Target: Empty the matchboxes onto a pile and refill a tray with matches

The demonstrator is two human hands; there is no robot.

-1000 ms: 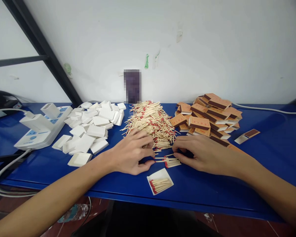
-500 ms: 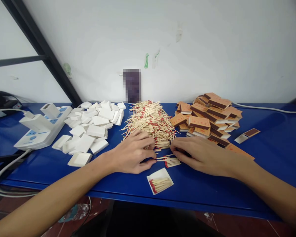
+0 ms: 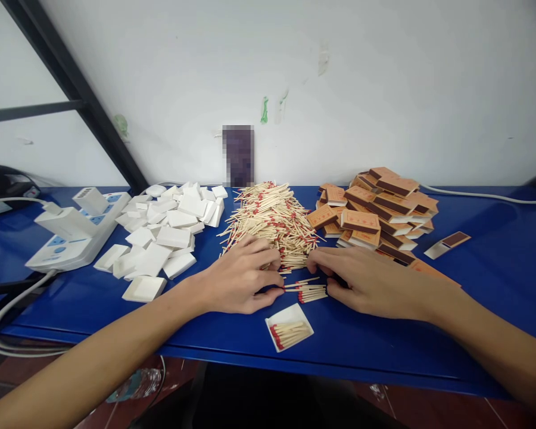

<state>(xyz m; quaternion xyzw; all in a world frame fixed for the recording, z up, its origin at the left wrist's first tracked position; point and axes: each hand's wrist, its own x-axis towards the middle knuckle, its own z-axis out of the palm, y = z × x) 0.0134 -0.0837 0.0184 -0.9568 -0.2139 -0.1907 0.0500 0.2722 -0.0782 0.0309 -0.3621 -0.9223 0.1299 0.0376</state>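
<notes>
A large heap of red-tipped matches (image 3: 272,217) lies in the middle of the blue table. In front of it is a small row of loose matches (image 3: 311,293), between my two hands. My left hand (image 3: 250,277) rests at the heap's near left side, its thumb and index tips close together at the end of a match. My right hand (image 3: 352,277) is at the right of the row, thumb and index finger apart, with nothing visible between them. Nearest the table edge, a white tray (image 3: 300,314) holds several matches, heads to the left.
White empty trays (image 3: 178,219) are piled on the left, beside a power strip (image 3: 78,238) with plugs and cables. Orange matchboxes (image 3: 361,221) are stacked on the right, with one partly open box (image 3: 447,245) farther right. A pixelated dark object (image 3: 240,156) stands by the wall.
The thumb of my right hand has moved away from its index finger, a little toward the table's front edge. My left hand and the tray look unchanged.
</notes>
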